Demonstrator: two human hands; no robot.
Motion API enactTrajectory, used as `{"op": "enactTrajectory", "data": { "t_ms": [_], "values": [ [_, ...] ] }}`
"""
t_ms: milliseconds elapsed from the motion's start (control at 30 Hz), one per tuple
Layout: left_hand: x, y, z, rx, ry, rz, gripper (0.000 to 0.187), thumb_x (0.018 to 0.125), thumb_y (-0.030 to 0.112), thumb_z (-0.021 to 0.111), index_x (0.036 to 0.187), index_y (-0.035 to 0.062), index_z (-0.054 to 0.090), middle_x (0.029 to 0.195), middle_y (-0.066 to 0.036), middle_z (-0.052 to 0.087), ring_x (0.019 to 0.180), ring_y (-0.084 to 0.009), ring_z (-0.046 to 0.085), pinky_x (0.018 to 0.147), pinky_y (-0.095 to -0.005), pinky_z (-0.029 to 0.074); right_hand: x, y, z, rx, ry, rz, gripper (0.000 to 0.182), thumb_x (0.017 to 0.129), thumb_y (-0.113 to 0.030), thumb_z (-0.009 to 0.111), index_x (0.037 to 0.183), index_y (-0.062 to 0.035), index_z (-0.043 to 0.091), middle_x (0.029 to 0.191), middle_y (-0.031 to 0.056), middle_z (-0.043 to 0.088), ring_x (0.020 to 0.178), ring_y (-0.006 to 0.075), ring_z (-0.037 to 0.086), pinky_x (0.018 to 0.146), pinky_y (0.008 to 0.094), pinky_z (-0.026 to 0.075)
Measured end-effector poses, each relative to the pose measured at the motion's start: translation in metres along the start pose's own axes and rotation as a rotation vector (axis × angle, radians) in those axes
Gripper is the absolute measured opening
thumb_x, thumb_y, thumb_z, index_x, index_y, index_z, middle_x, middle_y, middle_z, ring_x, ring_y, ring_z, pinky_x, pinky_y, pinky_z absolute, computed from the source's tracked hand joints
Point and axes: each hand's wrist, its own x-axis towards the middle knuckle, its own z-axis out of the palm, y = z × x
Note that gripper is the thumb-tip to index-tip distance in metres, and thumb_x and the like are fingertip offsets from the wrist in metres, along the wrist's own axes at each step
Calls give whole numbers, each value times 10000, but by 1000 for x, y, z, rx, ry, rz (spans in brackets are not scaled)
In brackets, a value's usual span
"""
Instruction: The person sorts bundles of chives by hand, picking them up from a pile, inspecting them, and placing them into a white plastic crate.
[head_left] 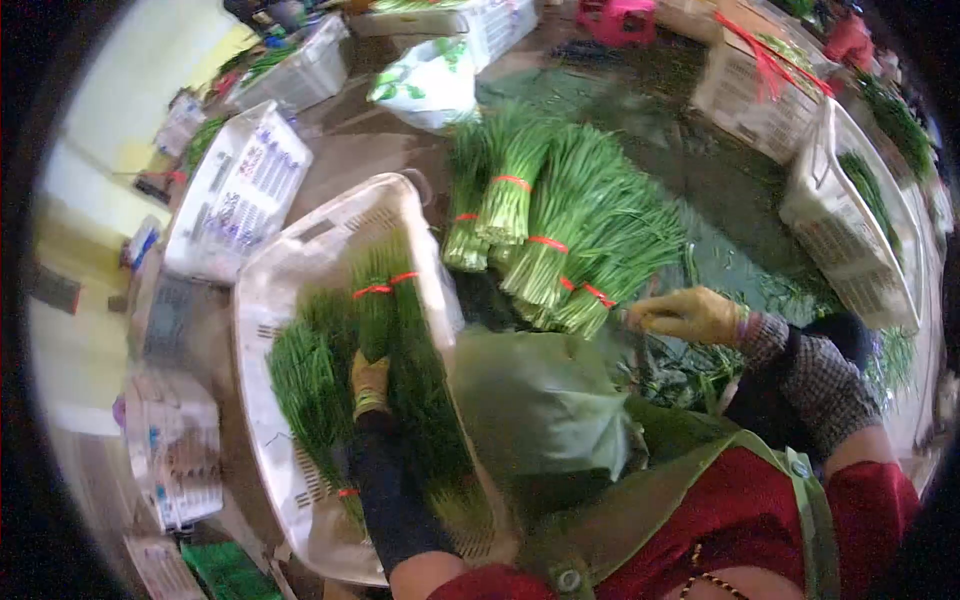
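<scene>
Inside the long white crate [262, 420], my gloved left hand [370, 384] is closed around the leafy part of a bunch of chives [374, 325] with a red band. More green bunches [305, 375] lie beside it in the crate. To the right of the crate, several red-banded bunches of chives [585, 205] are piled on the floor, pale cut stems toward me. My gloved right hand [690, 316] is just right of the pile's stem ends. Its fingers are curled together, and what they hold, if anything, is too blurred to tell.
A green apron [540, 400] spreads over my lap, right of the crate. Loose leaves [690, 375] lie under my right hand. White crates stand at the left [240, 190] and right [850, 220]. A white bag [430, 85] and a pink stool [617, 20] are farther back.
</scene>
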Motion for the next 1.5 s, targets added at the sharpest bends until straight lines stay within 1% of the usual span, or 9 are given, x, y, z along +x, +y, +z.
{"op": "enactTrajectory", "data": {
  "t_ms": [100,267,567,667,900,1100,1400,1433,1500],
  "values": [
    [3,6,-3,148,-169,-55,490,904,242,618,1340,48,504,1193,-156,641,984,-390,625,838,-423,500,30,25,-5,95,-67,205,430,970,-302,586,1290,-14,581,1136,137,688,1050,168,645,955,317,485],
    [-7,18,-7,244,-38,-209,649,927,255,582,1472,29,312,1357,-233,513,1207,-424,517,1021,-443,413,97,76,-6,-372,62,192,630,841,-544,560,1267,-81,598,1190,180,645,1104,337,619,926,424,494],
    [-100,17,-8,352,153,320,744,954,299,527,1504,-54,172,1517,-297,262,1404,-428,273,1164,-437,229,207,84,63,6,248,538,1060,692,-794,621,1329,44,491,1232,262,602,1172,364,581,965,417,480],
    [-141,39,-25,398,-9,287,770,957,331,517,1501,-67,148,1535,-306,194,1397,-467,251,1165,-486,216,232,75,84,317,261,764,1282,702,-776,646,1503,58,93,1463,284,379,1304,341,475,1067,374,418],
    [-204,76,-63,507,-272,49,787,946,495,528,1509,20,250,1519,-348,188,1383,-493,248,1122,-518,285,248,58,89,382,327,910,884,920,-522,552,1479,36,155,1338,156,540,1154,237,590,966,336,484],
    [-197,149,-115,360,-164,63,729,964,508,500,1506,63,300,1561,-235,215,1419,-430,231,1142,-490,257,223,93,64,755,238,483,476,958,-284,541,1333,4,483,1224,163,631,1074,238,633,979,409,489],
    [-173,313,-81,-421,-92,650,482,970,175,512,1356,-106,452,1436,-204,457,1353,-296,410,1133,-397,294,81,63,-47,1536,-8,83,401,961,-213,490,1300,0,521,1255,191,614,1146,288,609,1063,485,421],
    [-174,332,-67,-641,-141,608,403,986,117,477,1326,-97,497,1406,-204,488,1312,-284,455,1119,-371,319,69,62,-49,1626,17,70,314,913,-211,592,1147,-6,632,1055,164,709,874,279,720,842,446,584],
    [-185,374,-61,-266,-132,883,377,976,67,471,1330,-53,517,1416,-159,489,1305,-266,471,1093,-364,358,42,63,-57,1582,38,54,330,917,-218,593,1154,11,619,1045,164,710,873,277,718,836,430,587]
  ]
}}
